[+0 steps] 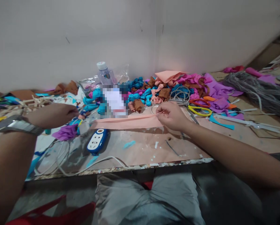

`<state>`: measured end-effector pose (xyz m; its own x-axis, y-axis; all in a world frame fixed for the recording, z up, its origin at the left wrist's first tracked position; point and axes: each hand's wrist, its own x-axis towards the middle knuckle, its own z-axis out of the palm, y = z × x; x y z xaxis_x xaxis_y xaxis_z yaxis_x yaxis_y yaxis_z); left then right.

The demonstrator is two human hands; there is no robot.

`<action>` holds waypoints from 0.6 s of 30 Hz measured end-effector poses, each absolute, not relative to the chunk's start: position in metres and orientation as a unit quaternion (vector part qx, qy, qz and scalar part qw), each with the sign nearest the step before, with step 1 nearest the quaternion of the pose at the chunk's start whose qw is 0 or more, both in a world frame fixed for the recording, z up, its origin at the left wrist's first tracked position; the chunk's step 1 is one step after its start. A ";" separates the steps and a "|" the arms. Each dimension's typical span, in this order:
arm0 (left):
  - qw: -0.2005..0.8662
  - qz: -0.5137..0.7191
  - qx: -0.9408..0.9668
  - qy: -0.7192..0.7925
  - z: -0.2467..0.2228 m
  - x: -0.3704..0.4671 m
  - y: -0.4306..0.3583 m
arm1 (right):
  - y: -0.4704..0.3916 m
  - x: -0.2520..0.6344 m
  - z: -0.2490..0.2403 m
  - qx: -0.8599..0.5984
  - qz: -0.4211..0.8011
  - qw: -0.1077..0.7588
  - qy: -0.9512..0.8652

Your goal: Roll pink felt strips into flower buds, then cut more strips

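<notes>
A long peach paper strip (128,122) stretches across the middle of the table. Its right end is pinched in my right hand (169,115), whose fingers are closed. At the left, my left hand (57,115), with a metal watch (19,124) on the wrist, hovers by a small bundle of blue and purple crepe paper (66,132). The fingers of that hand are bent together, and what they hold, if anything, is too small to make out. Yellow-handled scissors (200,111) lie just right of my right hand.
A blue and white power strip (97,140) with its cord lies near the front edge. Behind stand a bottle (104,73) and a heap of crumpled coloured paper (140,93). Grey cord (259,90) and a white glue gun (247,122) are at the right.
</notes>
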<state>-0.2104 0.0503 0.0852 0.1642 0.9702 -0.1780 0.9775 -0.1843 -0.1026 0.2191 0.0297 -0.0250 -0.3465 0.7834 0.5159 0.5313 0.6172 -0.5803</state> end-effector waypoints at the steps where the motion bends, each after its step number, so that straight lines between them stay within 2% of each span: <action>1: -0.008 -0.120 0.775 0.621 0.087 -0.195 0.045 | 0.029 0.219 -0.025 -0.407 0.155 0.397 -0.808; 3: -0.026 -0.100 0.802 0.589 0.087 -0.155 0.035 | 0.028 0.218 -0.026 -0.406 0.152 0.389 -0.813; 8: 0.103 0.027 0.913 0.395 0.063 -0.052 0.023 | 0.027 0.217 -0.027 -0.402 0.149 0.377 -0.821; 10: 0.139 0.052 0.921 0.361 0.051 -0.026 0.029 | 0.027 0.217 -0.026 -0.397 0.153 0.378 -0.822; 18: 0.256 0.097 0.904 0.327 0.023 -0.009 0.051 | 0.027 0.216 -0.027 -0.394 0.145 0.374 -0.827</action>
<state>-0.0087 0.0506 0.0226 0.7670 0.6416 0.0076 0.5423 -0.6544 0.5269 0.2162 0.0266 -0.0268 -0.4096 0.7598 0.5050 0.5430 0.6478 -0.5343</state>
